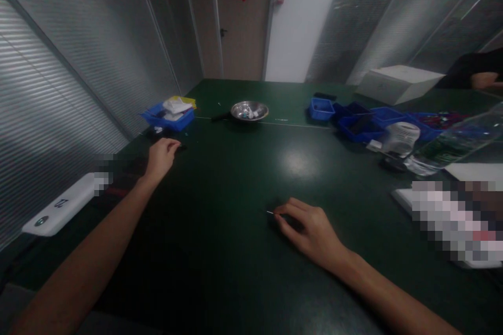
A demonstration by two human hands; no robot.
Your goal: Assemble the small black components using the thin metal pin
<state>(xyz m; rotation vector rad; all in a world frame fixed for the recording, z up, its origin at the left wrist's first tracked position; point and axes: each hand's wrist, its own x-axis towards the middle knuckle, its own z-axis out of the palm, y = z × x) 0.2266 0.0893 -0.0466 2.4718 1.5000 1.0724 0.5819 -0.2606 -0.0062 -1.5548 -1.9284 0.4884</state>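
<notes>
A fine-pinch step seems in hand – any next move calls for a light, steady grip. Nearer than the metal dish (261, 107) and to its right, the right hand (312, 230) pinches a pale sliver (269, 212); left of the dish, the left hand (160, 157) is bunched – whether gripping anything, I cannot tell

A green table (220, 183) bears a blue bin (181, 124) at left, a metal bowl (234, 115), and at right blue trays (322, 114), a bottle (446, 149) and a white box (403, 86)
</notes>
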